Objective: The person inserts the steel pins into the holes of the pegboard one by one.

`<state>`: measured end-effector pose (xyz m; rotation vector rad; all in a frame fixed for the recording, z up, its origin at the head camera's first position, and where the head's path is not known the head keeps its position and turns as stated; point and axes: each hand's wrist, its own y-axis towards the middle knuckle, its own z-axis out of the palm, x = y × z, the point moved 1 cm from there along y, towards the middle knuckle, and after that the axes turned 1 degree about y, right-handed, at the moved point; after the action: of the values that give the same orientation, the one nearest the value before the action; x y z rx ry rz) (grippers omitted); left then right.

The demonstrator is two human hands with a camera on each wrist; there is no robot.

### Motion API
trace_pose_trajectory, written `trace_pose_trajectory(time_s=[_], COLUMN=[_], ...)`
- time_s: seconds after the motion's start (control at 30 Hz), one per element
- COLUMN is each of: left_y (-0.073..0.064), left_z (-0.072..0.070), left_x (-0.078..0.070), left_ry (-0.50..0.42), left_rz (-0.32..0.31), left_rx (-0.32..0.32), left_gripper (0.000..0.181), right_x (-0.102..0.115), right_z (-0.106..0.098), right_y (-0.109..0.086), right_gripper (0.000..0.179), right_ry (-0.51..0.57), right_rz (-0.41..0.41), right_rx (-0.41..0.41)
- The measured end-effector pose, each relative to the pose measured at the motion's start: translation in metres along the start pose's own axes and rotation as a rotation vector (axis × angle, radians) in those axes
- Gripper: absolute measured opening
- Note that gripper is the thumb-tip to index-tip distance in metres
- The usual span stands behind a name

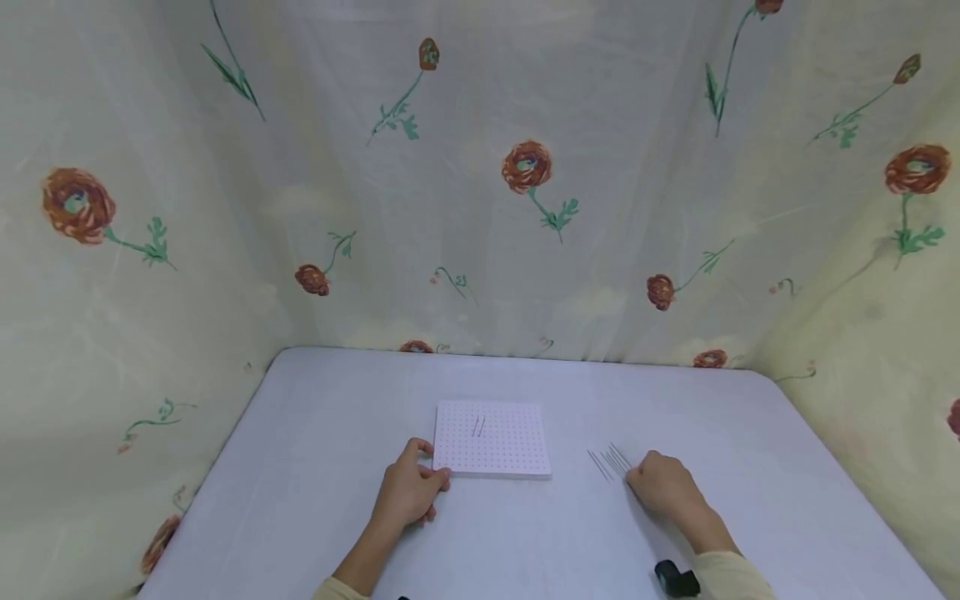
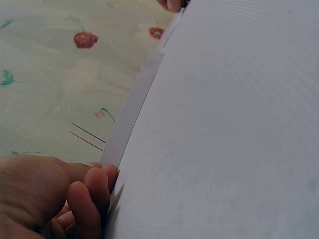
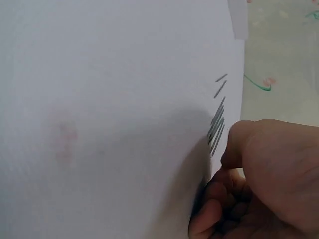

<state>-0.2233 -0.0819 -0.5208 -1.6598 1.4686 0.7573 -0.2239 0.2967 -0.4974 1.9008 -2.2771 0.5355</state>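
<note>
A white pegboard (image 1: 492, 454) with rows of small holes lies on the table. Two thin metal pins (image 1: 478, 427) stand in its upper middle part, leaning slightly. My left hand (image 1: 408, 490) grips the board's near left corner, thumb at the front edge and forefinger at the left side; in the left wrist view the fingers (image 2: 102, 179) press against the board's side edge (image 2: 132, 109). To the right, my right hand (image 1: 666, 487) rests at the near ends of several loose metal pins (image 3: 217, 124), fingers curled and thumb close to the forefinger. Whether a pin is pinched there is hidden.
A white cloth covers the table (image 1: 337, 408). Flower-patterned curtains (image 1: 600, 208) hang behind it and along both sides. A dark object (image 1: 677, 578) shows beside the right sleeve at the near edge of the head view.
</note>
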Motion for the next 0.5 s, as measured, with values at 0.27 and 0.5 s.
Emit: trace_pose_trajectory(time_s=[0.27,0.5], left_y=[-0.003,-0.002], left_z=[-0.002,-0.001], left_x=[-0.001,0.0], left_ry=[0.005,-0.012], left_rz=[0.014,0.028], left_rx=[0.002,0.009], left_gripper=[0.043,0.042], right_x=[-0.012,-0.012], right_z=[-0.004,-0.005], right_y=[-0.004,0.0], right_gripper=[0.015,0.023], right_ry=[0.238,0.325], right_rz=[0.02,0.054], right_rx=[-0.117,-0.195])
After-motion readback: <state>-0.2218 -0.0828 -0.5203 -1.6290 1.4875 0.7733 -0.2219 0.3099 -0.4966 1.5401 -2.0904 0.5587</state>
